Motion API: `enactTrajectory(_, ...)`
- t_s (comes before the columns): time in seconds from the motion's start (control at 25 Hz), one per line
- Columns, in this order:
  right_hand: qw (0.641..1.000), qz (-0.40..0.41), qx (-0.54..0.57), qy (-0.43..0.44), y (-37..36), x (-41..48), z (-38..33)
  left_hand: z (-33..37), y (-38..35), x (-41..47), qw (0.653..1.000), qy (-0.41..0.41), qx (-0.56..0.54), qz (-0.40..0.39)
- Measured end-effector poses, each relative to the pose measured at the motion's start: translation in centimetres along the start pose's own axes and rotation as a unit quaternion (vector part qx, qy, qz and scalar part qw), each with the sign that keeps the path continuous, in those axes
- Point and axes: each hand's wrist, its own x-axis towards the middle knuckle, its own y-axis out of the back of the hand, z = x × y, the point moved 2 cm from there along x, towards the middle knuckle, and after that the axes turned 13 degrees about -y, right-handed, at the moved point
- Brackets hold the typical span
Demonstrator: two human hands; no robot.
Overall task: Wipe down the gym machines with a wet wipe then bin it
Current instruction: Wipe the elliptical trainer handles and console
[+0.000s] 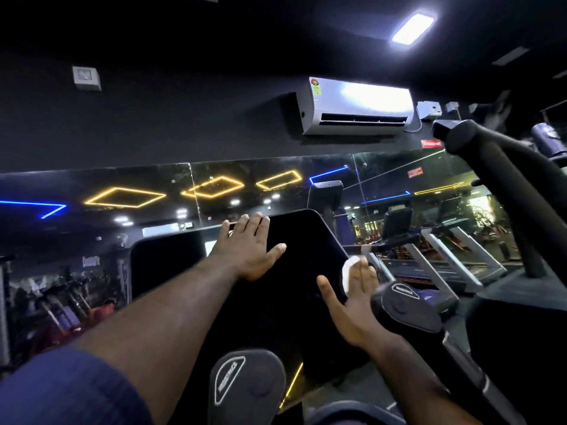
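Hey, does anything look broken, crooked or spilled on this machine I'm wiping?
Nothing stands out. The left hand rests flat on the black panel, and the right hand presses the white wipe against its right edge. No crack or spill shows, though the dim light could hide fine marks.

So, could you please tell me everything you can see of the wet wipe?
The wet wipe is a small white wad, crumpled and soft-looking, and only partly visible. It lies under the straight fingers of the right hand, which press it against the right edge of the machine's glossy black panel.
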Motion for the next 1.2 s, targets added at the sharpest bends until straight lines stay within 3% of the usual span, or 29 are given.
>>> enactTrajectory(0.2,0.992,-0.081,-0.089,0.036,0.5,-5.4,0.7,2.3,-0.8,-2.6,0.999,-0.045,0.002,0.008)
enactTrajectory(0.32,0.993,-0.094,-0.024,-0.072,3.4,-6.4,1.4,2.9,-1.2,-4.7,0.998,-0.053,-0.017,0.038)
enactTrajectory(0.52,0.986,-0.071,-0.139,0.062,0.4,-8.9,4.1,3.6,-1.6,-8.8,0.992,-0.054,-0.047,0.107)
enactTrajectory(0.68,0.997,-0.032,-0.046,-0.062,2.0,-8.4,4.5,2.4,-2.8,-11.7,0.991,-0.029,-0.057,0.121)
enactTrajectory(0.84,0.985,-0.058,-0.164,0.0,0.7,-10.5,3.9,1.6,-3.9,-14.7,0.991,-0.031,-0.014,0.132)
enactTrajectory(1.0,0.987,-0.049,-0.104,-0.116,2.8,-10.1,3.3,1.6,-3.9,-17.6,0.99,-0.017,0.004,0.141)
enactTrajectory(1.12,0.981,-0.06,-0.186,0.014,0.1,-11.5,2.6,1.4,-4.3,-19.5,0.986,0.014,-0.012,0.168)
enactTrajectory(1.2,0.979,-0.064,-0.189,0.036,-0.2,-10.9,2.7,1.1,-4.9,-20.2,0.976,0.049,-0.035,0.209)
